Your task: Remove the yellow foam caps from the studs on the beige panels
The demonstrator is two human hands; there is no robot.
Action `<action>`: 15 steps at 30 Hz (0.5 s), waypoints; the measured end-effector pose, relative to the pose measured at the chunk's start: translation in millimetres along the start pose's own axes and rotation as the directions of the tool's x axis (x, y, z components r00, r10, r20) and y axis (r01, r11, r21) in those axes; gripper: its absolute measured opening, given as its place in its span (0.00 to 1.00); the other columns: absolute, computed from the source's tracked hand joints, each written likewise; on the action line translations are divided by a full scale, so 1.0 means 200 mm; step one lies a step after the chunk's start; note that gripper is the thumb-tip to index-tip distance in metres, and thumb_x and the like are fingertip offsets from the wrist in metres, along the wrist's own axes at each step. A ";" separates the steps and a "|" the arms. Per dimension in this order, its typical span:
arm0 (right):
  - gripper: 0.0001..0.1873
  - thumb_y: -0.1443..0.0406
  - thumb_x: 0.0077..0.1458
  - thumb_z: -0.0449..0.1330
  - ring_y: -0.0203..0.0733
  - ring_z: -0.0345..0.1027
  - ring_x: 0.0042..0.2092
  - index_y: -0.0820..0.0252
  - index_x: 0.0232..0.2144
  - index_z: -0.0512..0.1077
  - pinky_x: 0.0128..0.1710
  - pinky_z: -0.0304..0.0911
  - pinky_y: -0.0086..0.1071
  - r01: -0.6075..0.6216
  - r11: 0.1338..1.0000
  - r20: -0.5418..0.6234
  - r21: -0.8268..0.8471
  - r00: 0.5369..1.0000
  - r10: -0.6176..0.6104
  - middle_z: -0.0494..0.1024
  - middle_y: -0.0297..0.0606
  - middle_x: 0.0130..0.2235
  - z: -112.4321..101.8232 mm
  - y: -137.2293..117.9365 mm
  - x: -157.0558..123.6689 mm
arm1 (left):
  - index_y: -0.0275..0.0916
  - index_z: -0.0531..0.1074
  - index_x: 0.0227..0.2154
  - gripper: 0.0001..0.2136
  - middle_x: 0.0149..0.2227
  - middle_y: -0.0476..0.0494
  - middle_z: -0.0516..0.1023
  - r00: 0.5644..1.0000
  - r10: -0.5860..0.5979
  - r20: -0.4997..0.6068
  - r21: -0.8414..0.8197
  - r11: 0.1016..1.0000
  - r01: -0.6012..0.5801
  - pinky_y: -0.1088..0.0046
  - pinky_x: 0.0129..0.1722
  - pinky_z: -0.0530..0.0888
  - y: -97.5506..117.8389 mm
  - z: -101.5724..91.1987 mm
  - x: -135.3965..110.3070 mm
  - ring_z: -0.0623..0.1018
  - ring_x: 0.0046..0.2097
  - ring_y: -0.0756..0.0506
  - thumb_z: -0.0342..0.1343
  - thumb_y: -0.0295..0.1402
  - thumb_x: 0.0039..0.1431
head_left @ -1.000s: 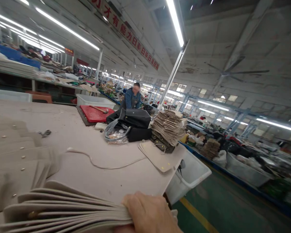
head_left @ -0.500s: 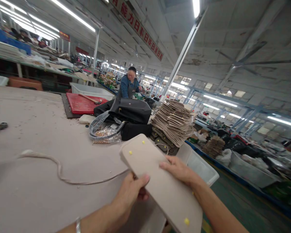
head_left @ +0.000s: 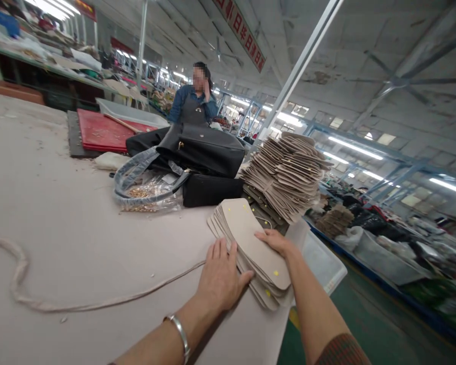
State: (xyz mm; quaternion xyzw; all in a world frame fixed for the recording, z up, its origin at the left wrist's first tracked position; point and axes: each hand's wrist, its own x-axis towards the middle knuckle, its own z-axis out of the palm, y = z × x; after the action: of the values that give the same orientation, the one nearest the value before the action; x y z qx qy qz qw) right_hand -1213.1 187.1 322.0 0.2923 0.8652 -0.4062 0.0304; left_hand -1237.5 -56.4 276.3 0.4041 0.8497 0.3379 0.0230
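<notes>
A small stack of beige, round-cornered panels (head_left: 247, 230) with yellow marks lies slightly fanned near the table's right edge. My left hand (head_left: 222, 274) presses along its left side, fingers stretched forward and thumb apart. From the right, my right hand (head_left: 275, 241) grips the stack's edge, thumb and a finger showing on top; its other fingers are hidden. A beige cord (head_left: 110, 303) runs across the table toward my left hand, and its end there is hidden.
Beyond the panels stand a tall pile of similar panels (head_left: 289, 175), a black handbag (head_left: 205, 149) and a plastic bag of gold-coloured hardware (head_left: 148, 197). Farther left is a red board (head_left: 102, 132). A white bin (head_left: 323, 261) sits right of the table; a person (head_left: 193, 104) is behind.
The panels have gone from being held up and tilted to lying on the table. My left hand has changed from a pinch to flat fingers. The person behind has straightened, hand at head.
</notes>
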 end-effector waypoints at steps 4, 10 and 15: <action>0.20 0.51 0.50 0.63 0.41 0.71 0.33 0.63 0.32 0.77 0.32 0.65 0.30 0.053 0.994 -0.005 -0.094 0.999 -0.054 0.79 0.39 0.32 -0.04 0.02 0.01 | 0.28 0.54 0.65 0.39 0.66 0.22 0.52 1.000 -0.018 0.011 0.042 0.999 0.018 0.50 0.66 0.50 0.01 -0.01 0.00 0.51 0.68 0.31 0.48 0.54 0.60; 0.24 0.53 0.52 0.62 0.44 0.73 0.43 0.58 0.49 0.75 0.40 0.68 0.33 0.159 0.983 0.093 -0.091 0.984 -0.151 0.80 0.38 0.45 -0.02 -0.09 0.00 | 0.42 0.50 0.66 0.40 0.68 0.27 0.49 0.998 0.045 0.044 -0.002 0.999 -0.045 0.47 0.65 0.51 0.01 -0.03 -0.01 0.50 0.68 0.29 0.53 0.55 0.55; 0.31 0.55 0.54 0.62 0.45 0.72 0.47 0.61 0.57 0.68 0.47 0.67 0.36 0.162 0.974 0.065 -0.155 0.986 -0.154 0.77 0.42 0.50 -0.01 -0.07 0.02 | 0.42 0.54 0.65 0.37 0.68 0.30 0.47 0.996 0.047 0.071 -0.044 0.998 -0.044 0.49 0.66 0.49 0.02 -0.04 -0.02 0.45 0.69 0.29 0.53 0.53 0.56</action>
State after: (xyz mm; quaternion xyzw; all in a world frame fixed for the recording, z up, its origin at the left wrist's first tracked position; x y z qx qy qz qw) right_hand -1223.7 183.8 332.9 0.2083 0.9144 -0.3443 0.0441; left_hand -1234.7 -62.4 284.0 0.4348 0.8316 0.3413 0.0544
